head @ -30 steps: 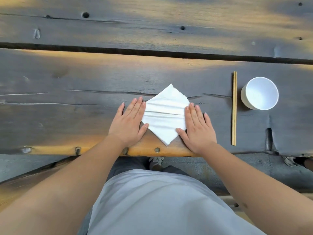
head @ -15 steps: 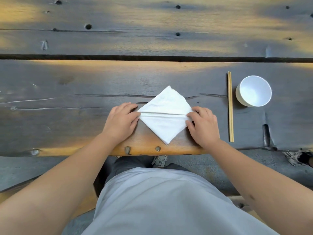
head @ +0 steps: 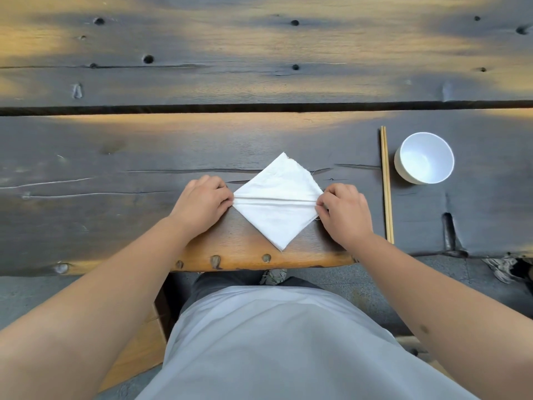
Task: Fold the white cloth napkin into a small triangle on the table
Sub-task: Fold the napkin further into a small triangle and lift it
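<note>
Pinching the white cloth napkin [head: 277, 202] at its side corners, your left hand [head: 202, 203] and right hand [head: 344, 212] hold a raised ridge between them. Next, judge it: swing one half over, matching points.

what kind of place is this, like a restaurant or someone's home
Probably a rustic dining spot, restaurant or home, I cannot tell which. A place looks set: chopsticks beside a white bowl on a heavy plank table, with a white cloth napkin being folded.

White napkin [head: 278, 202] lies diamond-wise, creased across, near the table edge [head: 259, 262].
</note>
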